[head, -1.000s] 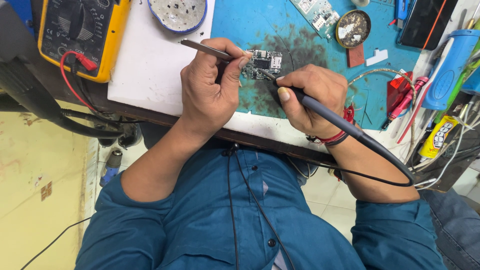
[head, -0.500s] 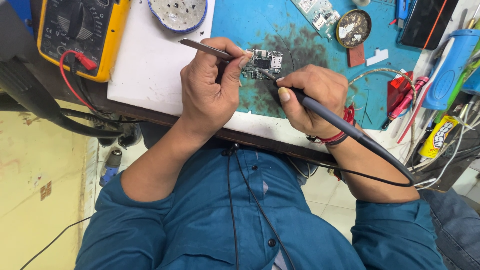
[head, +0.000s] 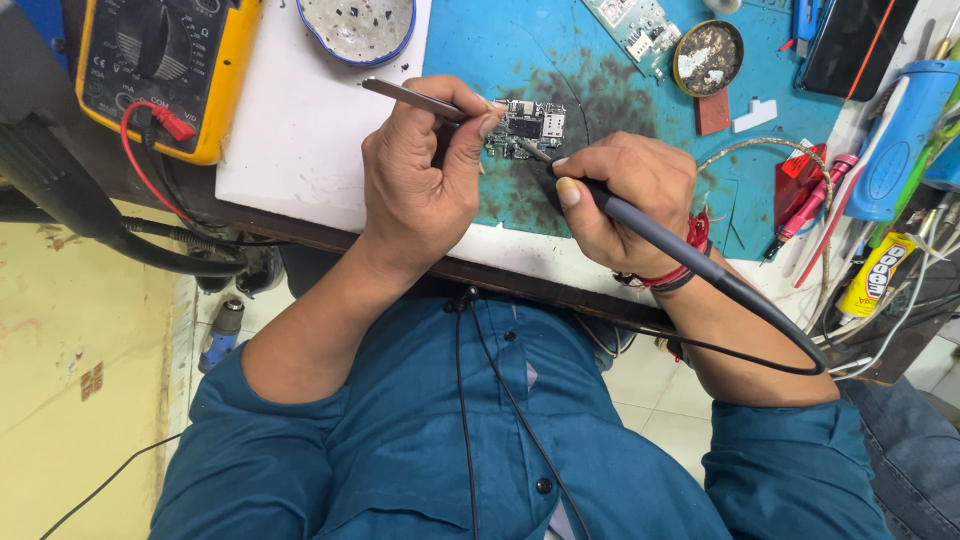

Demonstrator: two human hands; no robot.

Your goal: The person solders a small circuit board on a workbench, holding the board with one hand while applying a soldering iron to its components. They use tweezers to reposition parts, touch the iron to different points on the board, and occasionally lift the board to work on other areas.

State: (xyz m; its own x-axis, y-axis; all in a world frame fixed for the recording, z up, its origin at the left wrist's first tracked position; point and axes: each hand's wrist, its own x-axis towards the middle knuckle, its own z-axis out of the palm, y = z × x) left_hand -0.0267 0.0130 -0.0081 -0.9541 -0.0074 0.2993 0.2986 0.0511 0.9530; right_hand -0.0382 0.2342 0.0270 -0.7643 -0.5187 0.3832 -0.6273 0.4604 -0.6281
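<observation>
Our left hand [head: 420,175] pinches tweezers [head: 415,97] and our right hand [head: 625,195] grips the iron [head: 700,262], both tips on the board [head: 527,125]

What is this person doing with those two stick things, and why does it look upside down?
The camera sits on the person's head and looks down, so you see their own arms and blue shirt from above. The left hand pinches thin metal tweezers. The right hand holds a dark pen-shaped tool with a cord, like a pencil. Both tips meet at a small circuit board, the green part found inside gadgets, lying on a blue mat. Nearby are a yellow meter with a dial, a little dish, a round tin and more tools on the right.
</observation>
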